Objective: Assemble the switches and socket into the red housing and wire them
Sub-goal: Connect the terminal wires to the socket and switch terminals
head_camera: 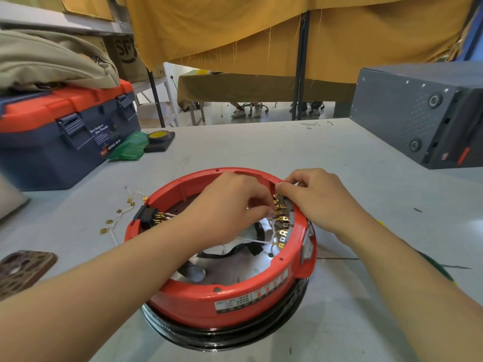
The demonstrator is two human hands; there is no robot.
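Table: a pale grey table [261, 152] carries everything here.
Grey box: a dark grey box [418, 111] sits at the far right of the table.
Toolbox: a blue toolbox [65, 145] with an orange lid stands at the far left, a beige cloth [52, 58] heaped on top.
Red housing: a round red housing [209, 296] sits in the middle near the person, open side up, on a black ring [222, 335].
Left hand: the left hand [227, 205] reaches down inside the housing; its fingers are curled toward the row of brass terminals, pinching at something small there. Exactly what it pinches I cannot tell.
Right hand: the right hand [318, 199] rests over the right rim, fingers curled, thumb and forefinger pinched at the top end of the terminal row, just beside the left fingertips.
Switches: a block of switches [283, 223] lines the inner right wall, brass terminals facing inward, directly under both sets of fingertips.
Socket: a black socket [147, 214] is set in the left wall, well apart from both hands.
White wires: white wires [257, 240] run inside from the lower terminals.
Loose wires: loose wires [117, 218] with brass ends lie on the table left of the housing.
Tape roll: a tape roll [158, 135] lies beside the toolbox.
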